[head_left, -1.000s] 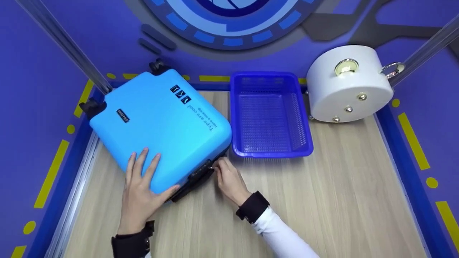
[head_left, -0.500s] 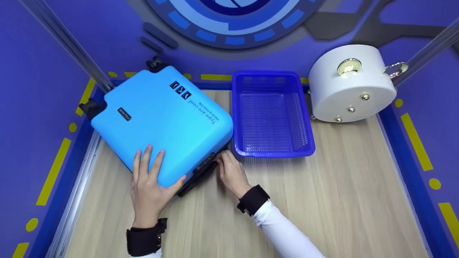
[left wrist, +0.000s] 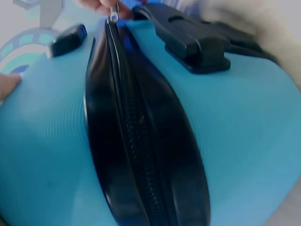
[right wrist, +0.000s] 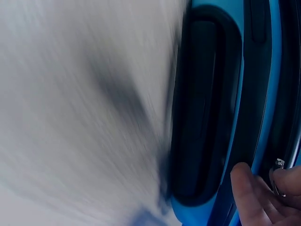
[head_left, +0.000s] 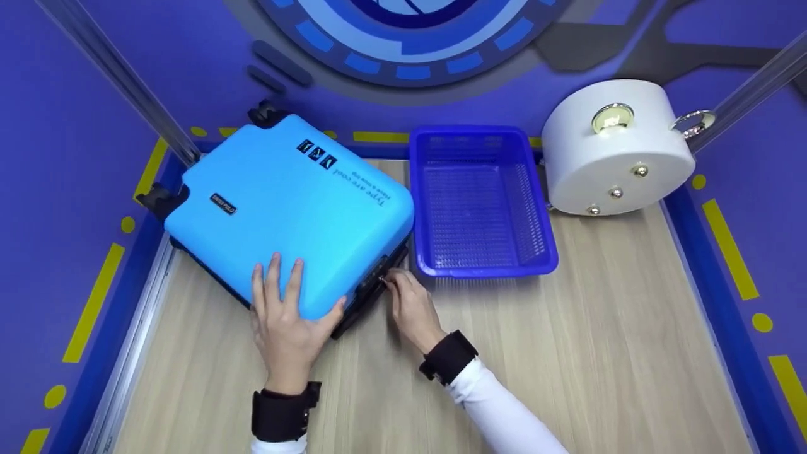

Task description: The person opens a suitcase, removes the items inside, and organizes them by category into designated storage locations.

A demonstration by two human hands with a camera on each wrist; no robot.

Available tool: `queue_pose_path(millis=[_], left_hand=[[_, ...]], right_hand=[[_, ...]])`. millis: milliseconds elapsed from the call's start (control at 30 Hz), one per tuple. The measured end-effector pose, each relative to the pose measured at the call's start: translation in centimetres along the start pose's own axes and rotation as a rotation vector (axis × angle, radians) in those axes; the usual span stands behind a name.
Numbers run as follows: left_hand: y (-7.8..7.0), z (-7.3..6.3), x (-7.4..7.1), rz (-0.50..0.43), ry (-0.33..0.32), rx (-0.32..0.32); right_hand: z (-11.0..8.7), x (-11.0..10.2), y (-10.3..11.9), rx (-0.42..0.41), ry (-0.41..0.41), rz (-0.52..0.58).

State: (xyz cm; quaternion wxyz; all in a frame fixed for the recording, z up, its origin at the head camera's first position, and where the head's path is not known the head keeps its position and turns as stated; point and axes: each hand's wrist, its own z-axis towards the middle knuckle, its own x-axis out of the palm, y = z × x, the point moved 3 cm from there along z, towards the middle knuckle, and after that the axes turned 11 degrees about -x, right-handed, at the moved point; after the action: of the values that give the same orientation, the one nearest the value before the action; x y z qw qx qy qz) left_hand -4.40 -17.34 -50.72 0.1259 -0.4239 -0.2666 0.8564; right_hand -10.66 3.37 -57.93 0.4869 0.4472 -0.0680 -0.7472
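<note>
A light blue hard-shell suitcase (head_left: pixel 284 208) with black wheels lies on its side at the left of the head view. My left hand (head_left: pixel 287 328) rests on its near corner, fingers spread over the shell and thumb along the front edge. At the suitcase's front side, my right hand (head_left: pixel 415 309) pinches a small metal zipper pull (right wrist: pixel 279 164). In the left wrist view the black zipper (left wrist: pixel 136 136) runs up between two dark bands to that pull (left wrist: pixel 114 15). Beside it sits a black carry handle (left wrist: pixel 200 44).
A blue perforated plastic basket (head_left: pixel 482 272) stands against the right side of the suitcase, near the back wall. Farther right is a white drum-shaped bag (head_left: pixel 621 148) with metal studs and a ring handle. Blue walls (head_left: pixel 744 208) bound the wood-patterned surface (head_left: pixel 599 353).
The suitcase has turned slightly, its near corner shifting right and away. My left hand has moved right with it. The right hand has moved a little right, still at the zipper pull.
</note>
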Motion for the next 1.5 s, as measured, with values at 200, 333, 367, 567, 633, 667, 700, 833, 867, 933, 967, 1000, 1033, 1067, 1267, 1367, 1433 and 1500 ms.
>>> queue_pose_path(millis=[200, 333, 367, 567, 633, 667, 700, 833, 867, 933, 967, 1000, 1033, 1067, 1267, 1367, 1433, 1500], left_hand=[[-1.1, -0.3, 0.8, 0.010, -0.020, -0.023], [-1.7, -0.4, 1.2, 0.034, -0.031, -0.040], [-1.9, -0.4, 1.3, 0.040, -0.034, -0.043], [-2.2, -0.3, 1.3, 0.083, -0.002, -0.017], [-2.1, -0.1, 0.9, 0.076, 0.033, 0.003], [-1.9, 0.1, 0.7, 0.069, 0.053, 0.009], [-1.7, 0.3, 0.4, 0.059, 0.073, 0.011], [-0.3, 2.5, -0.5, 0.023, 0.193, -0.053], [0.3, 3.3, -0.7, 0.021, 0.228, -0.083], [1.3, 5.1, -1.0, 0.023, 0.295, -0.145], [1.8, 5.9, -1.2, 0.027, 0.324, -0.175], [2.3, 6.7, -1.3, 0.033, 0.346, -0.199], [2.8, 7.5, -1.5, 0.032, 0.362, -0.218], [3.2, 8.2, -1.6, 0.034, 0.375, -0.230], [4.5, 9.8, -1.8, 0.046, 0.428, -0.220], [4.6, 9.5, -1.9, 0.050, 0.434, -0.204], [4.6, 9.2, -1.9, 0.047, 0.435, -0.201], [4.5, 8.9, -1.9, 0.044, 0.437, -0.202]], right_hand=[[-0.6, 0.0, 0.4, 0.008, 0.023, 0.010], [-0.9, 0.0, 0.8, -0.002, 0.022, 0.021], [-1.0, 0.1, 0.8, -0.005, 0.023, 0.021], [-1.5, 0.4, 1.0, -0.025, 0.038, 0.033], [-1.5, 0.5, 0.8, -0.020, 0.055, 0.040], [-1.5, 0.6, 0.7, -0.015, 0.066, 0.044], [-1.5, 0.7, 0.6, -0.010, 0.077, 0.052], [-1.4, 0.7, 0.2, 0.019, 0.116, 0.088], [-1.4, 0.7, 0.1, 0.023, 0.124, 0.094], [-1.3, 0.6, 0.1, 0.026, 0.135, 0.101], [-1.2, 0.6, 0.0, 0.025, 0.138, 0.101], [-1.2, 0.6, 0.0, 0.023, 0.141, 0.101], [-1.1, 0.6, 0.0, 0.020, 0.142, 0.101], [-1.1, 0.6, 0.0, 0.018, 0.140, 0.102], [-1.0, 0.6, -0.1, 0.026, 0.116, 0.126], [-1.0, 0.7, -0.2, 0.030, 0.096, 0.149], [-1.0, 0.8, -0.3, 0.036, 0.081, 0.157], [-1.1, 0.7, -0.5, 0.041, 0.063, 0.162]])
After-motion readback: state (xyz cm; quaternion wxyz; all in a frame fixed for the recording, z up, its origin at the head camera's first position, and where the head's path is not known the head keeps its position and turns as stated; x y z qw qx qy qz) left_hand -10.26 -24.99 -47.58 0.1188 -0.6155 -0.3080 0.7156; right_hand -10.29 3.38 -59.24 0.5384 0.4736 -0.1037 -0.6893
